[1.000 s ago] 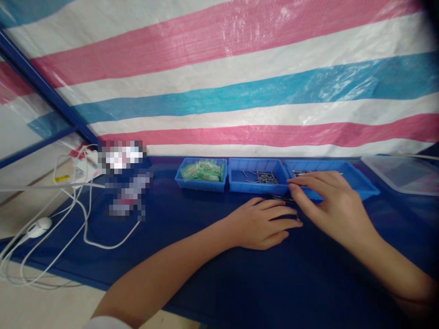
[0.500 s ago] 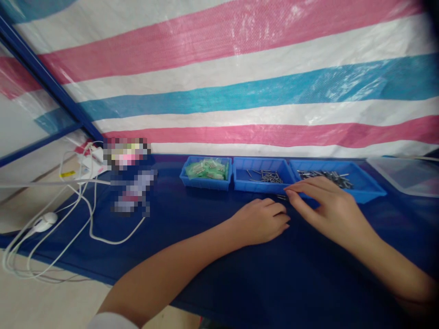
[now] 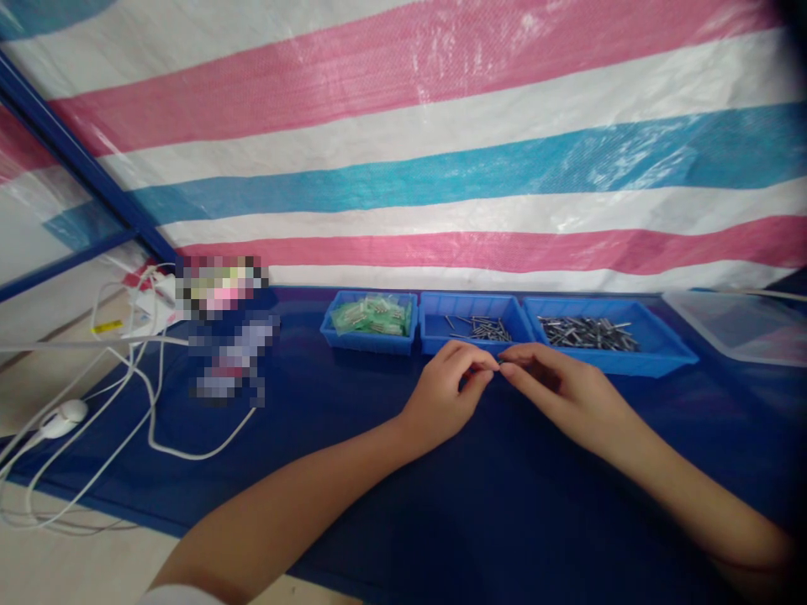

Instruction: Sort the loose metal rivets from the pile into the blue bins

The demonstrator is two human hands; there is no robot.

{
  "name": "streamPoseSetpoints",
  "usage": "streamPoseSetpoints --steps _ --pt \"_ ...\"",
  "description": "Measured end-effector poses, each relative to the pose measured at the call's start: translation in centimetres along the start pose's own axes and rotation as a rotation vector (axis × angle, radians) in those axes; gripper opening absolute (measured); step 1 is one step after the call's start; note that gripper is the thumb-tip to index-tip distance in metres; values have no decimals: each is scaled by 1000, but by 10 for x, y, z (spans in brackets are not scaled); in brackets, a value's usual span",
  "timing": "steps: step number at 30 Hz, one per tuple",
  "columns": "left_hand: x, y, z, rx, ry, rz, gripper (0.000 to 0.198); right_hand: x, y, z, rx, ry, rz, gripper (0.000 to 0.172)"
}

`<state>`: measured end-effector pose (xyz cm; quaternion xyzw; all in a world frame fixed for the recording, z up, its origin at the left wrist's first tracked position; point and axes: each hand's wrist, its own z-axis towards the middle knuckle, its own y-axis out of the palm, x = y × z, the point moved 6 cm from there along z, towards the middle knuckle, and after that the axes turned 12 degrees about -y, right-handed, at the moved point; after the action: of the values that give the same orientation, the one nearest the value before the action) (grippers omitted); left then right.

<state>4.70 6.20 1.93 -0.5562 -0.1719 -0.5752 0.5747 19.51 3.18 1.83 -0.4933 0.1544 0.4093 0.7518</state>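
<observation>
Striped plastic sheeting (image 3: 403, 181) in pink, white and blue is hung behind a dark blue tabletop (image 3: 504, 512), along whose rear edge three blue bins (image 3: 435, 344) are lined up, loaded from left to right with green plastic packets (image 3: 375, 314), slender metal fasteners (image 3: 484, 328) and dark metal pieces (image 3: 586, 334). White cables (image 3: 195, 457) are strewn at the left. Just before the bins, a tiny item (image 3: 500, 365), too small to identify, is pinched where the nearly closed fingertips of left hand (image 3: 445, 391) and right hand (image 3: 564, 388) meet.
</observation>
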Motion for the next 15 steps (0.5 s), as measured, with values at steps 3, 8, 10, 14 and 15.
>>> streamPoseSetpoints --steps 3,8,10,14,15 --pt "-1 1 -1 3 -20 -95 6 6 5 0 49 113 224 26" --pt "-10 8 -2 -37 -92 -224 21 4 9 -2 65 154 289 24" --pt "-14 10 -1 -57 -150 -212 24 1 7 -3 90 107 248 20" --pt "-13 12 1 -123 -190 -70 15 -11 2 -5 90 -19 67 15" --pt "-12 13 2 -137 -191 -52 16 -15 1 -5 83 -58 26 14"
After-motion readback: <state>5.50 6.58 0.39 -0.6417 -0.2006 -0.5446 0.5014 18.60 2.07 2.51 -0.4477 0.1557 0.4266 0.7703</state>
